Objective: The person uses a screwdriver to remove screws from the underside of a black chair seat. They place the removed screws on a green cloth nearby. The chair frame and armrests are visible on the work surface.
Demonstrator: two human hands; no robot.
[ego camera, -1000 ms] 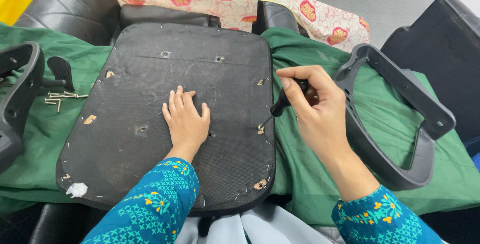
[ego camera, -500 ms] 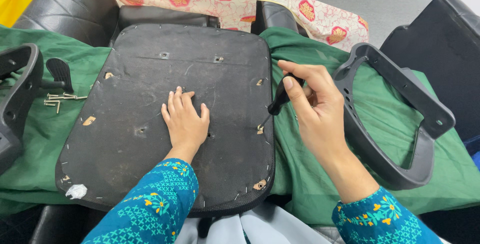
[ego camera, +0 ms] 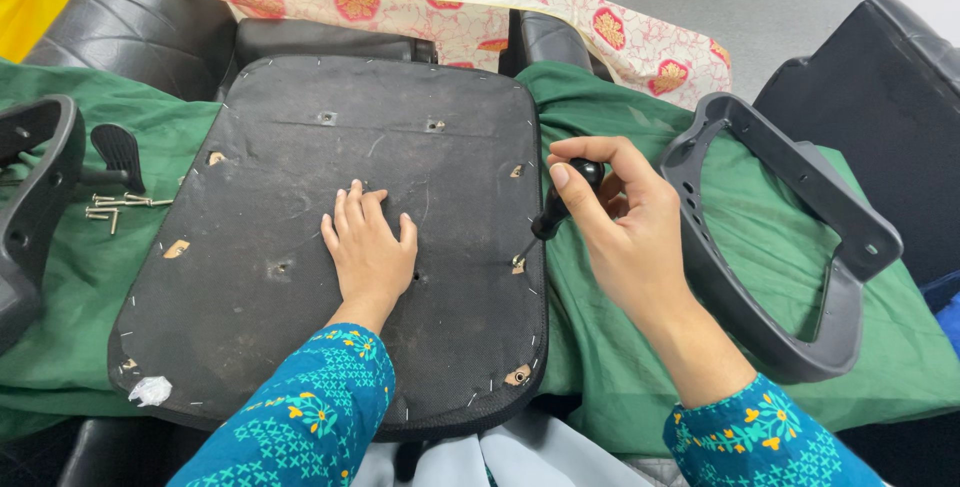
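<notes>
Screwdriver (ego camera: 556, 212), black-handled, sits right of frame centre, fingers of the right hand (ego camera: 630, 237) closed around its handle; tip meets the right edge of the upturned seat base (ego camera: 300, 177), probably at a screw hole, too small to confirm. Left hand (ego camera: 370, 252) lies flat, fingers spread, on the base at centre. Loose screws (ego camera: 115, 205) lie at left on green cloth (ego camera: 800, 277). Grey armrest (ego camera: 790, 247) at right.

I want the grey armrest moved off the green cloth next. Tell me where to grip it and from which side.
Grip the grey armrest by its long straight outer bar, coming from above on the right-hand side. It lies flat on the green cloth as an open loop, so fingers can probably wrap that bar through the gap. The right hand, holding a screwdriver, lies close to the inner bar.
</notes>
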